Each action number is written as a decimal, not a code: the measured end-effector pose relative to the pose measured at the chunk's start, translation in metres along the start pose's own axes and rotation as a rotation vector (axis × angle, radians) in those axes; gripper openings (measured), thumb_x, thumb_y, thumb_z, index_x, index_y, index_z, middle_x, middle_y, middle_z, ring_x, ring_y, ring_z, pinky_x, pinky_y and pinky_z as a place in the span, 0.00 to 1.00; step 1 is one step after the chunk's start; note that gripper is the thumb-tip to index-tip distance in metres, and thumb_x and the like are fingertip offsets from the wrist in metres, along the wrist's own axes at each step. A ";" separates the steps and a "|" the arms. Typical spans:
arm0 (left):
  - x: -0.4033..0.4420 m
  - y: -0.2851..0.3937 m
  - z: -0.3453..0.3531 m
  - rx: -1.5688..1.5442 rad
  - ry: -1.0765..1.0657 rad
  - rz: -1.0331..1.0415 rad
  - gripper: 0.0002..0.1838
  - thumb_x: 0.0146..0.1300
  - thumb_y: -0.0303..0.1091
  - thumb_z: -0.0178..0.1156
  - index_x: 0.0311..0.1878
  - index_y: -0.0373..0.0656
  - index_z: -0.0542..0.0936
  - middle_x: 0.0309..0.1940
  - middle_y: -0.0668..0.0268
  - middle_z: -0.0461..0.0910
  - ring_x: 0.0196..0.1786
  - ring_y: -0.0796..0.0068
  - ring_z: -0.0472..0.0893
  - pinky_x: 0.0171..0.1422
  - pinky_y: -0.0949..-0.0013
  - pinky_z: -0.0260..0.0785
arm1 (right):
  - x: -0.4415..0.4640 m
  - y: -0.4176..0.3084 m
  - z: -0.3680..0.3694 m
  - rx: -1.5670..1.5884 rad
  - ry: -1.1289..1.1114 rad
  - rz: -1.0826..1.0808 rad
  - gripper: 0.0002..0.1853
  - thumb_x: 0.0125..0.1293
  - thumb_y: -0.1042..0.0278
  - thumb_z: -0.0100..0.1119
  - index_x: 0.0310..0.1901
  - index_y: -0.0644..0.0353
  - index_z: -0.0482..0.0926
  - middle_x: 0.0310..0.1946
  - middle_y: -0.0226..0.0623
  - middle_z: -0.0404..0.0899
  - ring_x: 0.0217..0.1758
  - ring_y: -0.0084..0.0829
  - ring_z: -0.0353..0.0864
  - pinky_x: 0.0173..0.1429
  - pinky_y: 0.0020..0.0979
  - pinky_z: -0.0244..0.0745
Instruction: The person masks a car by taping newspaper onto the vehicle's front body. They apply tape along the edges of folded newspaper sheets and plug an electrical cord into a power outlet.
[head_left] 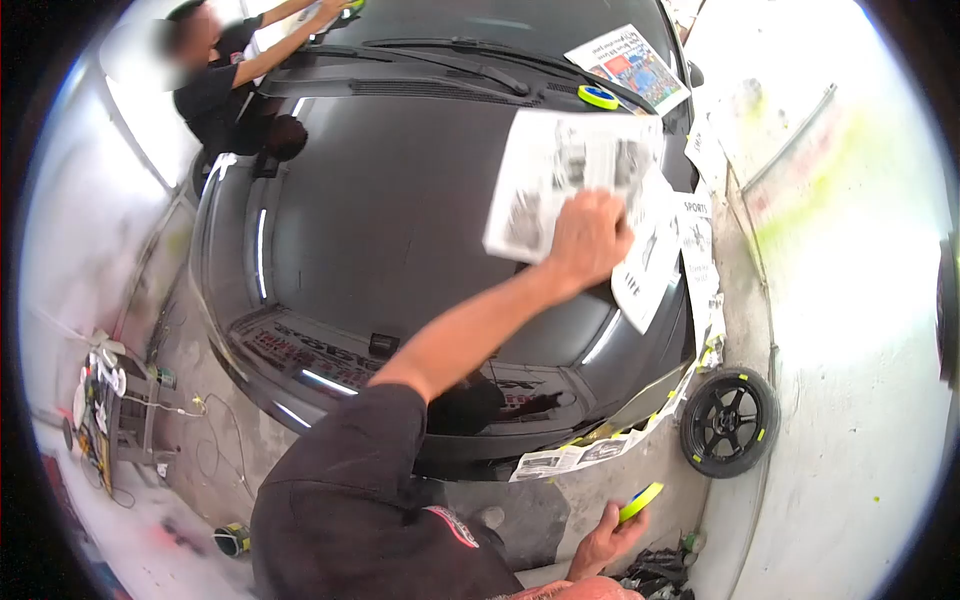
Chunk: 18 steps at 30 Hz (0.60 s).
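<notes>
By the tightly curled left hand [590,240] a newspaper sheet [560,168], likely light, limp and easily torn, best pinched at its edges, is being held over the car hood [380,210], while a tape roll [640,502] is being gripped by the half-curled right hand [607,545] in front of it.

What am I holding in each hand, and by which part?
Your left hand seems to grip a newspaper near its lower edge; your right hand holds a tape roll by its lower end.
</notes>
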<state>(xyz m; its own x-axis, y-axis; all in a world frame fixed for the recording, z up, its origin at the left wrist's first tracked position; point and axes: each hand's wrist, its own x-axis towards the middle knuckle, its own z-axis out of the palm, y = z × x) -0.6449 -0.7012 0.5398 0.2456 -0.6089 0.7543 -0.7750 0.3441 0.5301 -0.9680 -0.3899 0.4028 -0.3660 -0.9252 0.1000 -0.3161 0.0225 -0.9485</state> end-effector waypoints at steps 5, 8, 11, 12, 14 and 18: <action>-0.119 0.121 -0.088 -0.297 0.024 -0.169 0.05 0.54 0.24 0.62 0.28 0.36 0.75 0.29 0.54 0.76 0.35 0.49 0.78 0.41 0.52 0.71 | 0.034 -0.128 0.045 -0.466 -0.359 -0.605 0.52 0.52 0.59 0.81 0.74 0.71 0.61 0.69 0.58 0.71 0.75 0.56 0.63 0.81 0.52 0.50; -0.175 0.173 -0.111 -0.392 -0.011 -0.365 0.04 0.58 0.23 0.62 0.33 0.35 0.76 0.31 0.55 0.76 0.34 0.61 0.79 0.40 0.63 0.71 | 0.036 -0.111 0.061 -0.458 -0.295 -0.961 0.49 0.56 0.61 0.77 0.74 0.73 0.60 0.67 0.59 0.73 0.71 0.59 0.68 0.78 0.52 0.54; -0.209 0.207 -0.128 -0.414 0.008 -0.416 0.05 0.59 0.23 0.62 0.34 0.34 0.75 0.31 0.59 0.75 0.33 0.67 0.78 0.40 0.67 0.71 | 0.033 -0.076 0.048 -0.323 -0.293 -0.927 0.42 0.61 0.68 0.70 0.74 0.75 0.61 0.63 0.60 0.74 0.65 0.59 0.73 0.74 0.53 0.59; -0.219 0.215 -0.132 -0.402 0.010 -0.396 0.04 0.59 0.23 0.61 0.35 0.34 0.75 0.34 0.60 0.76 0.35 0.68 0.79 0.42 0.67 0.72 | 0.030 -0.078 0.036 -0.298 -0.320 -0.960 0.36 0.63 0.75 0.63 0.72 0.76 0.64 0.59 0.59 0.76 0.58 0.56 0.77 0.70 0.53 0.63; -0.238 0.237 -0.141 -0.497 0.038 -0.401 0.04 0.60 0.23 0.61 0.36 0.34 0.76 0.36 0.59 0.78 0.38 0.67 0.79 0.45 0.66 0.73 | 0.026 -0.072 0.014 -0.237 -0.375 -1.012 0.36 0.64 0.76 0.64 0.73 0.74 0.64 0.56 0.55 0.78 0.56 0.53 0.77 0.67 0.50 0.64; -0.266 0.256 -0.176 -0.375 -0.101 -0.177 0.26 0.58 0.35 0.71 0.57 0.35 0.77 0.58 0.52 0.77 0.61 0.55 0.77 0.66 0.58 0.71 | 0.011 -0.099 -0.014 -0.064 -0.523 -0.944 0.31 0.68 0.74 0.65 0.71 0.72 0.67 0.56 0.49 0.81 0.55 0.43 0.82 0.63 0.40 0.74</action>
<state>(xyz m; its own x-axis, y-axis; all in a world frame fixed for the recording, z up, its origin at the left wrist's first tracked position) -0.8059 -0.3252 0.5431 0.2827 -0.7426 0.6071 -0.4560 0.4528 0.7662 -0.9533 -0.3967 0.5018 0.4633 -0.6261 0.6272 -0.3251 -0.7785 -0.5369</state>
